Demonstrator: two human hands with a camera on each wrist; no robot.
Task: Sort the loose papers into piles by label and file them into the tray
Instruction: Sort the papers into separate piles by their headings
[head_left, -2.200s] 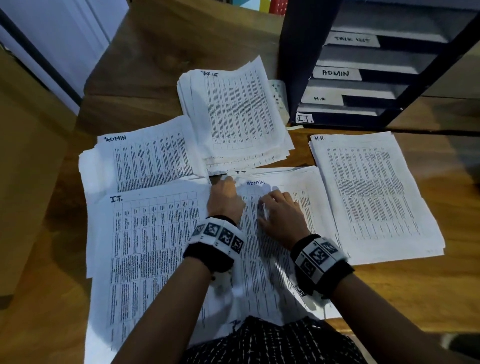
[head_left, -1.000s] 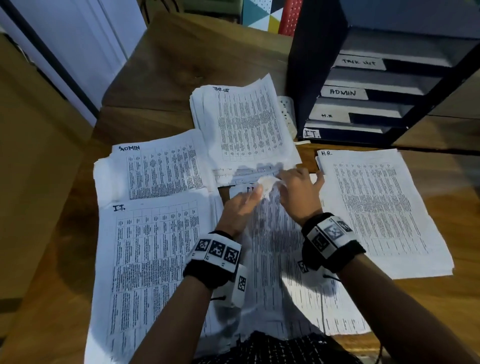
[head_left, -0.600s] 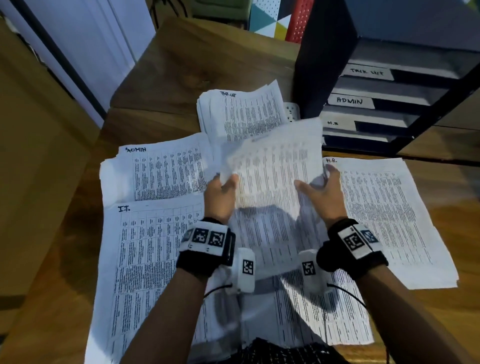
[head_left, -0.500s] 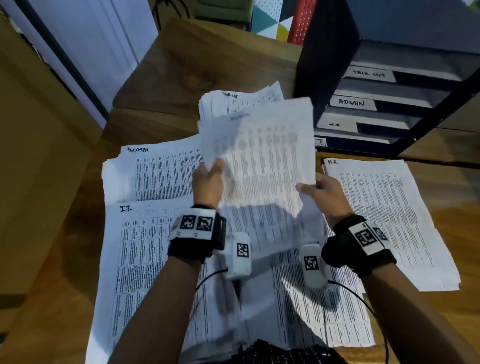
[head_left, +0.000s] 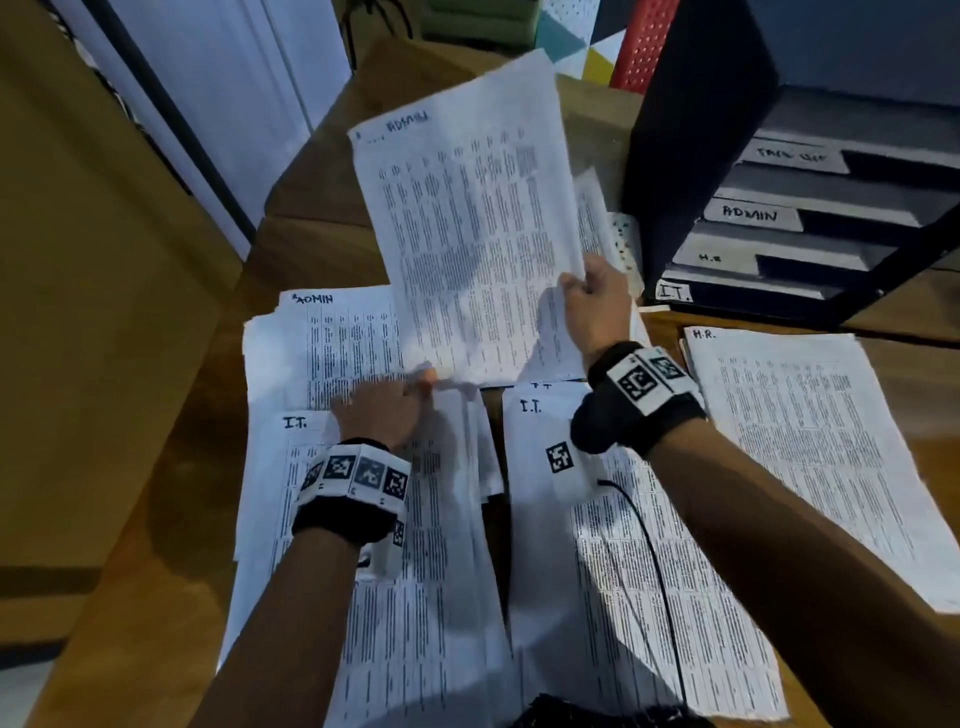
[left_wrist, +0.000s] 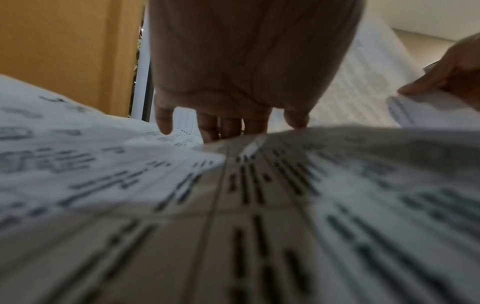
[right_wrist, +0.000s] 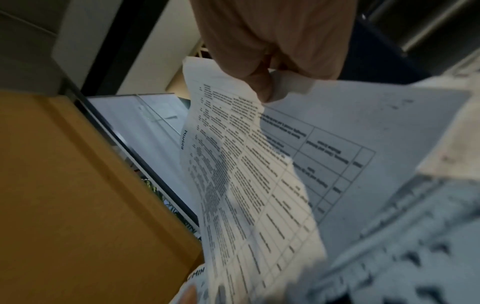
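Observation:
My right hand pinches the right edge of a printed sheet and holds it upright above the table; its handwritten ADMIN label shows reversed through the paper. In the right wrist view the right hand's thumb and fingers clamp that sheet. My left hand lies with straight fingers on the ADMIN pile, its thumb at the sheet's lower left corner. The left wrist view shows the left hand's fingers reaching down onto paper. The black tray has a slot labelled ADMIN.
Two I.T. piles, one at left and one in the middle, lie near me, and an H.R. pile lies at right. Another pile shows behind the raised sheet, beside a white power strip. A brown panel borders the left.
Both hands lifted the top ADMIN sheet off the middle pile. The right hand now holds it high and further left; the left hand has dropped to its lower corner. An I.T. sheet now tops that pile.

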